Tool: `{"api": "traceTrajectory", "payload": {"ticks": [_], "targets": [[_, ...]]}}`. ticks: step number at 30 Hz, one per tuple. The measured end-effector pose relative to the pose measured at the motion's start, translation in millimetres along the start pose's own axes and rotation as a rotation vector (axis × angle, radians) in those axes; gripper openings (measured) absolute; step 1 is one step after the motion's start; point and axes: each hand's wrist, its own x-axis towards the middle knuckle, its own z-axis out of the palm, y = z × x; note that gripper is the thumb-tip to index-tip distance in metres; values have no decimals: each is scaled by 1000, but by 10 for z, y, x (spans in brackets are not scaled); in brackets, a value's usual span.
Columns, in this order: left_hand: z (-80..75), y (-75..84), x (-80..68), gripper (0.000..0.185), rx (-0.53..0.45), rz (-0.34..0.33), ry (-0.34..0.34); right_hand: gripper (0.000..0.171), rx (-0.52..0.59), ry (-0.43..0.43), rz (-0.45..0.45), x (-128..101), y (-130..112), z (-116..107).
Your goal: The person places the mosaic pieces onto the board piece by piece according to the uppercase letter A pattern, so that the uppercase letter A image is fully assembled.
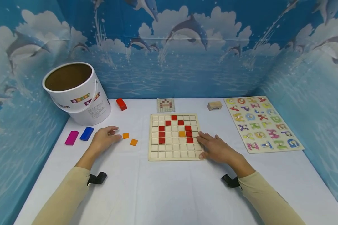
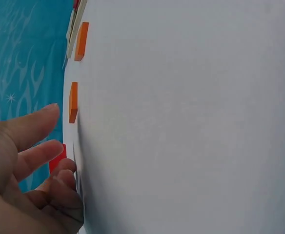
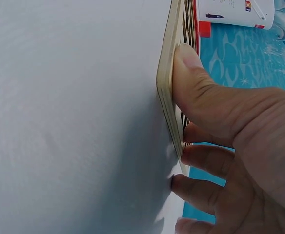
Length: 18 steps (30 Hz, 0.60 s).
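A wooden grid board (image 1: 169, 155) lies on the white table, with several red square tiles (image 1: 161, 134) set in an arch-like pattern and one yellow-orange tile (image 1: 181, 134) inside it. My right hand (image 1: 217, 147) rests on the board's right edge, fingers extended; in the right wrist view its thumb (image 3: 193, 80) lies on the board's rim. To the left, my left hand (image 1: 104, 138) hovers with loosely bent fingers, holding nothing. Just beyond its fingertips lies an orange square tile (image 1: 125, 135). A second orange tile (image 1: 133, 142) lies between that one and the board.
Behind the board is a small pattern card (image 1: 160, 102). A white bucket (image 1: 84, 107) stands at back left, with red (image 1: 121, 104), blue (image 1: 86, 133) and magenta (image 1: 71, 137) blocks near it. A wooden arch block (image 1: 215, 105) and an alphabet puzzle board (image 1: 263, 125) lie at right.
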Motion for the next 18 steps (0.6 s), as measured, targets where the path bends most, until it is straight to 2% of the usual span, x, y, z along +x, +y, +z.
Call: {"api": "traceTrajectory", "payload": {"ticks": [3,7,12,15,18], "targets": [[96,-14,15,51,54,31,-11,89,6,2,-6,1,3,9],[208,28,42,38,87,52,10,89,12,2,-18,-5,-4,13],[244,96,46,26,95,65,25,89,-1,3,-13,-24,-16,-1],[228,127,59,25,62,66,9,89,-7,6,-15,-27,-12,-8],[219,207,89,29,-62,63,-34,88,-12,6,-14,-26,1,-8]]}}
